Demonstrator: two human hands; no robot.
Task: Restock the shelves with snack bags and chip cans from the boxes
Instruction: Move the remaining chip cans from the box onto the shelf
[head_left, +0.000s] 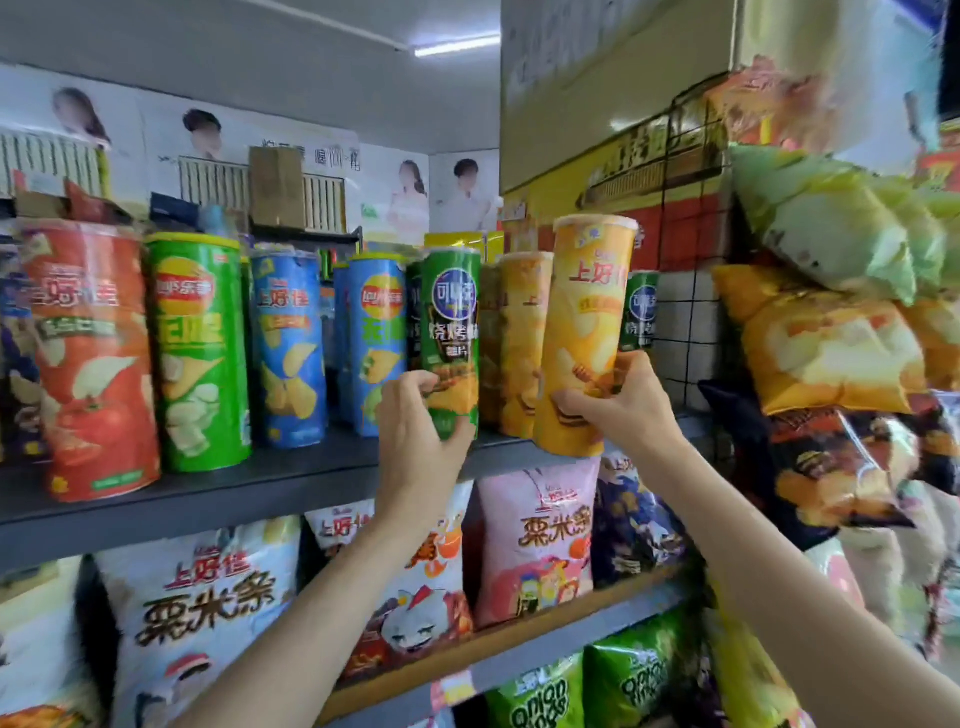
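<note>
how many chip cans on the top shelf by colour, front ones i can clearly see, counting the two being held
Red: 1, the red can
Light green: 1, the light green can
Blue: 2, and
Dark green: 2, one in the left hand at, one at far right
Yellow: 2, one in the right hand at, one beside it
Total: 8; cans behind are partly hidden.

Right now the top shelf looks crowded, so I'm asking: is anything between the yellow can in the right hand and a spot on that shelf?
Yes. The yellow can hangs at the shelf edge, and a matching yellow can already stands directly behind it, with a green can farther right.
</note>
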